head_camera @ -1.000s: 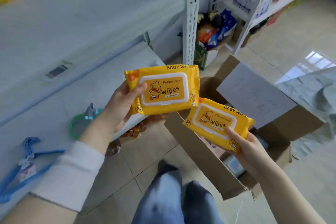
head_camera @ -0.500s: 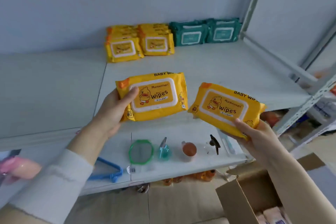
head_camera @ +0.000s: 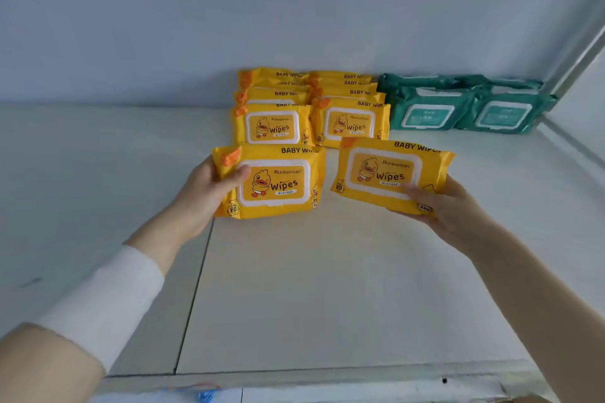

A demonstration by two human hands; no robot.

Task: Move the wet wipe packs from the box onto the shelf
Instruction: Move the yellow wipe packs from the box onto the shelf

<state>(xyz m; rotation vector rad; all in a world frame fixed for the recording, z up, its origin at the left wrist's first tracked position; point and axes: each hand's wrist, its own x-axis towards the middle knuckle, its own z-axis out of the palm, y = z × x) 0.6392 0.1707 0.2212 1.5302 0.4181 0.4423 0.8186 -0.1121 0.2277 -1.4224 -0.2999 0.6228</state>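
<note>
Pale grey-white flat shelf board point(head_camera: 327, 288) fills most of my view, seam line running front to back on its left part, plain grey wall behind it. At the back of the shelf, two rows of yellow plastic baby wipe packs point(head_camera: 273, 126) standing one behind another, duck print and white flip lids facing me. Just right of them, touching, dark green plastic wipe packs point(head_camera: 429, 113) in two rows against the wall.

My left hand point(head_camera: 203, 196) is closed on a yellow duck-print wipes pack point(head_camera: 275, 183): thumb over the front top-left corner, fingers hidden behind, pack upright with lid facing me. It sits directly in front of the left yellow row; can't tell whether its bottom edge touches the board. White cuff point(head_camera: 108, 298) on that forearm.

My right hand point(head_camera: 448, 206) grips a second yellow duck-print wipes pack point(head_camera: 386, 173) by its lower right corner, thumb on the front, pack tilted, left end free, held above the board in front of the right yellow row. The two held packs are side by side, small gap between.
</note>
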